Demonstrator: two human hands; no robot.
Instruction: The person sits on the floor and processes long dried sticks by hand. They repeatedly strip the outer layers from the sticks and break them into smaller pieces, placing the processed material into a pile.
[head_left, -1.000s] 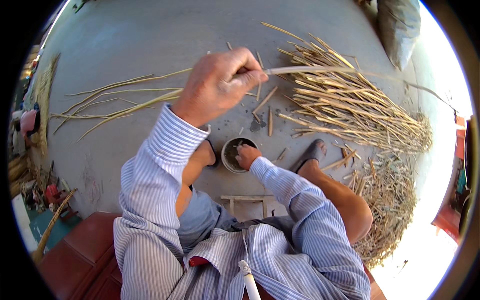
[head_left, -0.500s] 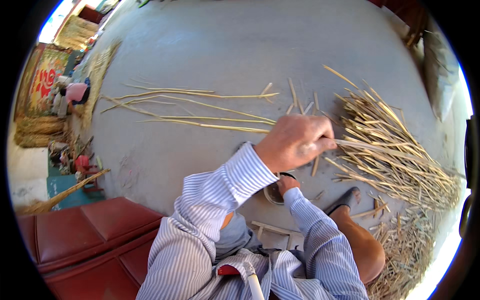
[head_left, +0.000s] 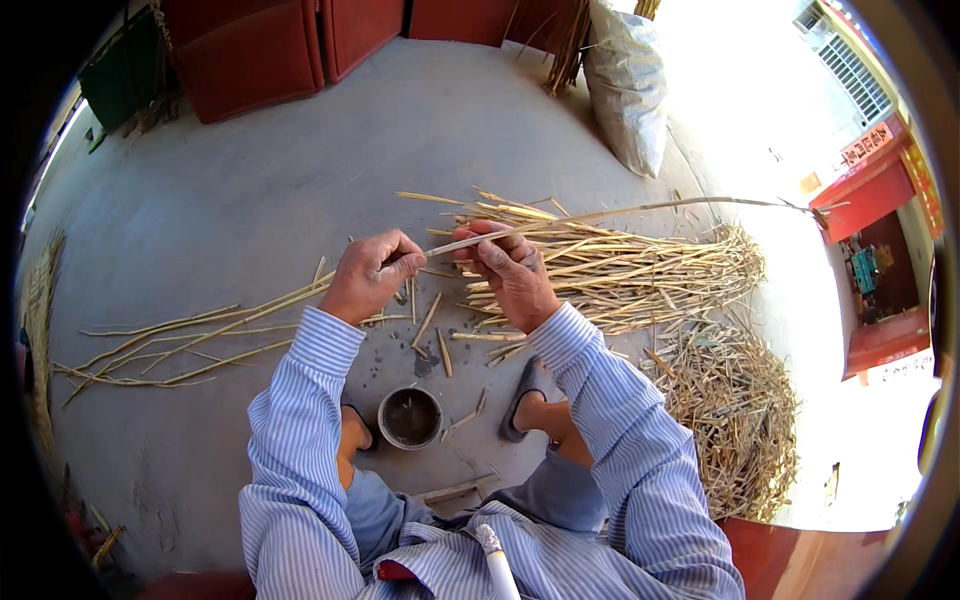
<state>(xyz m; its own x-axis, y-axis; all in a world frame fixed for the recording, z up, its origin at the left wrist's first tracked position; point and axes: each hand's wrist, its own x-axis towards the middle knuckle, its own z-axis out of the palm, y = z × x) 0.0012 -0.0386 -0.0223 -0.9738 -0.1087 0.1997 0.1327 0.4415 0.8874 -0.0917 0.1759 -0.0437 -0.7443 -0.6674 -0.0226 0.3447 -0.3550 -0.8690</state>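
Note:
A long pale stalk [head_left: 640, 207] stretches from between my hands out to the right, over a bundle of straw-coloured stalks [head_left: 620, 270]. My left hand [head_left: 372, 277] is closed on its near end, thumb against the bent fingers. My right hand [head_left: 512, 278] is just to the right, palm turned partly up, its curled fingers around the same stalk. Below my hands, between my feet, stands a round bowl [head_left: 410, 442] with dark liquid in it. Several thin, long stalks [head_left: 215, 325] lie on the floor left of my left hand.
Short cut pieces [head_left: 428, 320] are scattered on the floor under my hands. A heap of shredded husks [head_left: 730, 420] lies at the right. Farther off are a pale sack [head_left: 628, 95] and red padded furniture [head_left: 245, 55]. A lit cigarette [head_left: 497, 565] shows at the lower edge.
My right hand has come up from the bowl and is on the stalk. My left hand still holds its end. The view has turned to the right.

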